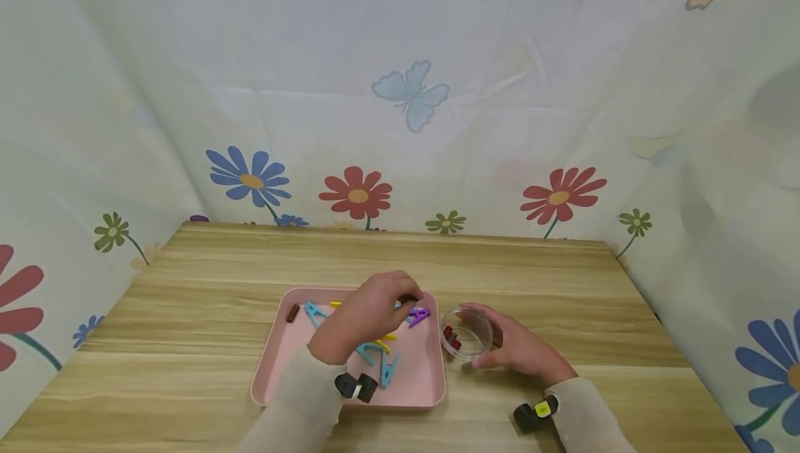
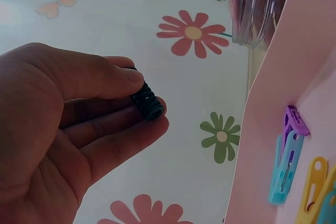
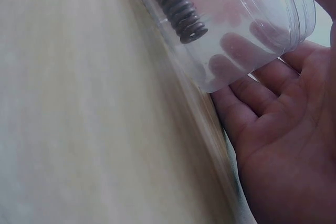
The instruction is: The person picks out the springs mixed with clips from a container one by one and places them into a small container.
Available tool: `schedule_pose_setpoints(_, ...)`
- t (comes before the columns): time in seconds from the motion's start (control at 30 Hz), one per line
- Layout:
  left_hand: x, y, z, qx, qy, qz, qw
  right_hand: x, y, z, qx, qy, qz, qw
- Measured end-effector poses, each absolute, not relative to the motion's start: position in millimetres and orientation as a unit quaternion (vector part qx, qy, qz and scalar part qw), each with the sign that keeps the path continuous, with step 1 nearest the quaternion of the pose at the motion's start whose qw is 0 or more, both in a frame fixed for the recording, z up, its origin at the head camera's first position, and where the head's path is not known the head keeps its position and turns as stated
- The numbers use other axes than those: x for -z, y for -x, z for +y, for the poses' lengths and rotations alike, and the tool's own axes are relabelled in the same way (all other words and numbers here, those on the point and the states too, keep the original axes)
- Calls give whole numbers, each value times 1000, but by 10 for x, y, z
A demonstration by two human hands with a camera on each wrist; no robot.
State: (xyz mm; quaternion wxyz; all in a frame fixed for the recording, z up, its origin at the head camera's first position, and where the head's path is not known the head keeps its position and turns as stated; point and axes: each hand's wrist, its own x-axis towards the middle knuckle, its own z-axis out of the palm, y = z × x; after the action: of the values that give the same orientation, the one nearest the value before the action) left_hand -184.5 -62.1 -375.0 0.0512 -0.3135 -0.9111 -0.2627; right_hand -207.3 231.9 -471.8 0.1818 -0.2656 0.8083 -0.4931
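My left hand [image 1: 373, 306] is raised over the right part of the pink tray [image 1: 265, 363]. Its thumb and fingers pinch a small dark coil spring [image 2: 147, 100], plain in the left wrist view. Curled round the side of a clear plastic jar [image 1: 478, 342], my right hand [image 1: 521, 349] holds it beside the tray on the table. The jar's round mouth faces up, without a lid. Reddish springs [image 1: 451, 337] lie inside; the right wrist view shows a ribbed spring [image 3: 177, 9] through the wall.
Inside the tray are light blue clothespins [image 1: 388, 369], a purple clothespin [image 1: 419, 315] and yellow clothespins [image 2: 313, 187]. A brown spring [image 1: 292, 313] lies in its back left corner. The wood-patterned table [image 1: 531, 265] meets a flower-printed curtain [image 1: 437, 161] behind.
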Motion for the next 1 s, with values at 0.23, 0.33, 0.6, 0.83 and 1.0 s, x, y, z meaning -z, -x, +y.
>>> schedule_pose_setpoints(0.23,3761,1836,-604,264,327,-904,78,4720,2067,2317,497,268,805,181)
schedule_pose_setpoints(0.33,3755,1834,-592,266,333,-900,86,4714,2064,2316,501,265,803,185)
schedule_pose_setpoints(0.6,3749,1819,-564,266,347,-893,110,4696,2070,2309,494,267,808,180)
schedule_pose_setpoints(0.83,3757,1818,-541,262,351,-891,119,4704,2069,2314,488,266,812,175)
schedule_pose_setpoints(1.0,3748,1814,-518,256,353,-892,119,4716,2075,2322,492,271,809,174)
